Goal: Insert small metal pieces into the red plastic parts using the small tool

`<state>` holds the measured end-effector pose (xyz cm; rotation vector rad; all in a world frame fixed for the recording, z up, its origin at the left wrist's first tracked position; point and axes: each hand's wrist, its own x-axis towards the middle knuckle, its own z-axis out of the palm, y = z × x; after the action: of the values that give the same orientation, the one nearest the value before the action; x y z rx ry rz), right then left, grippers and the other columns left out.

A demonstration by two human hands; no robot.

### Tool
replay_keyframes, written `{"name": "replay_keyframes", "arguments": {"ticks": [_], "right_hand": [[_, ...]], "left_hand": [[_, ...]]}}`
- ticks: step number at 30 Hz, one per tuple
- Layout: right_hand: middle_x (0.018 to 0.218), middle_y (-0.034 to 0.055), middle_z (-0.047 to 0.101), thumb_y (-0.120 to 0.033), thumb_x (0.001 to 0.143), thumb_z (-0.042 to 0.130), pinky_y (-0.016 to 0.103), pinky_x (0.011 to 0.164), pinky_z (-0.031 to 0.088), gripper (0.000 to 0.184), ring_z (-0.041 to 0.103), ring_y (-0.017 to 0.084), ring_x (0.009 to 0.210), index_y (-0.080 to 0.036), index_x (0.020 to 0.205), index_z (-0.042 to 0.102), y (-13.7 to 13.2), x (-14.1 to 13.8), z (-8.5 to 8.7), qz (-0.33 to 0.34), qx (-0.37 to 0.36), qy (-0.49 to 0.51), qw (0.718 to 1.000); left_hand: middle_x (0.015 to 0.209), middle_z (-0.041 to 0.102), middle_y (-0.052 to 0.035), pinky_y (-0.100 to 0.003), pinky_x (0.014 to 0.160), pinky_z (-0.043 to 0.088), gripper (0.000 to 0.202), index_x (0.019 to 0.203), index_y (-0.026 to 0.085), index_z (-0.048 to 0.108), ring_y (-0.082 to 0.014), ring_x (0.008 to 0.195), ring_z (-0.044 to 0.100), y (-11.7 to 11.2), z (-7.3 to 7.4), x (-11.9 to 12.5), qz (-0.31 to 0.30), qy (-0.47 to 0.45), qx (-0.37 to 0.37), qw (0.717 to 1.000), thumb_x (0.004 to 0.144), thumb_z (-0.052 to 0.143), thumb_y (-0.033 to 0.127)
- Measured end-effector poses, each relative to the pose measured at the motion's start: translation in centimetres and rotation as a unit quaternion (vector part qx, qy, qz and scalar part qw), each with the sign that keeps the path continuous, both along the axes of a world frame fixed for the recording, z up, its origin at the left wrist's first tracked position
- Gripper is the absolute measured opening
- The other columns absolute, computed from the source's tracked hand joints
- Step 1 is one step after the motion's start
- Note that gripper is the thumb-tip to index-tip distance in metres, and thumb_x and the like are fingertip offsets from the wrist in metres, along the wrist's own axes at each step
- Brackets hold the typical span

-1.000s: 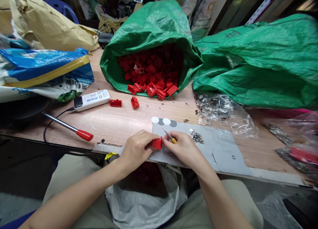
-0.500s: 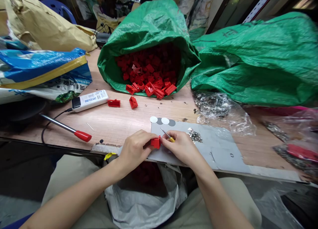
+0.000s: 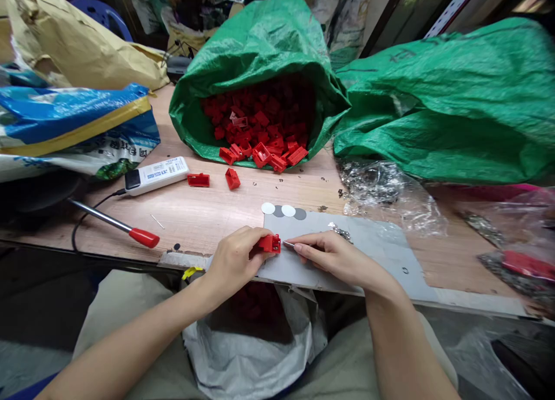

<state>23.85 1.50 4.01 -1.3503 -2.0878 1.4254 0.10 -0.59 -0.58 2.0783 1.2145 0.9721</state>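
My left hand (image 3: pixel 238 258) is closed on a small red plastic housing (image 3: pixel 270 243) by its left side, just above the grey mat (image 3: pixel 384 261). The housing's open end faces right. Pinched in my right hand (image 3: pixel 332 252) is a thin pointed tool, probably a small screwdriver (image 3: pixel 288 243); only its metal shaft shows, since the fingers hide the handle. Its tip points left and lies close to the housing's open end; I cannot tell if they touch. Behind my right hand is a small pile of metal pieces (image 3: pixel 341 232) on the mat.
A green sack (image 3: pixel 260 47) spills red housings (image 3: pixel 269 128). Two loose housings lie near a white device (image 3: pixel 156 176). A red-handled lever (image 3: pixel 144 237) juts from the left. Plastic bags (image 3: pixel 390 192) of metal parts lie right. A white sack (image 3: pixel 247 371) hangs open below the table edge.
My right hand has turned so the tool now points left at the housing, its yellow handle hidden. My left hand has turned the housing, bringing its open end to face right.
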Motion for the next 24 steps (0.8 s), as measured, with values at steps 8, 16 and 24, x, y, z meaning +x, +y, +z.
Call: {"name": "replay_keyframes", "arguments": {"ticks": [8,16,24], "right_hand": [[0.069,0.0017,0.066,-0.041,0.096,0.054,0.025,0.059,0.04,0.038,0.049,0.015,0.062,-0.019,0.117,0.079,0.04,-0.16,-0.4,-0.002,-0.001,-0.017,1.0],[0.07,0.0015,0.064,-0.039,0.096,0.054,0.024,0.057,0.037,0.039,0.048,0.014,0.062,-0.019,0.12,0.077,0.07,-0.33,-0.93,-0.013,-0.007,-0.023,1.0],[0.068,0.0007,0.06,-0.037,0.096,0.054,0.025,0.056,0.035,0.038,0.045,0.013,0.061,-0.018,0.119,0.077,-0.13,-0.36,-0.89,-0.014,-0.015,-0.019,1.0]], "left_hand": [[0.102,0.073,-0.0028,-0.03,0.08,0.051,0.022,0.108,0.022,0.066,-0.0192,0.092,0.067,0.01,0.0,-0.02,-0.001,-0.002,0.004,1.0,0.088,0.069,0.015],[0.103,0.073,-0.0031,-0.03,0.08,0.05,0.021,0.107,0.021,0.065,-0.0194,0.093,0.067,0.01,-0.06,0.04,-0.004,0.0,0.01,1.0,0.087,0.07,0.014],[0.1,0.073,-0.0031,-0.029,0.078,0.05,0.021,0.106,0.021,0.065,-0.0197,0.09,0.067,0.03,-0.05,0.12,-0.005,0.007,0.029,1.0,0.087,0.07,0.013]]}}
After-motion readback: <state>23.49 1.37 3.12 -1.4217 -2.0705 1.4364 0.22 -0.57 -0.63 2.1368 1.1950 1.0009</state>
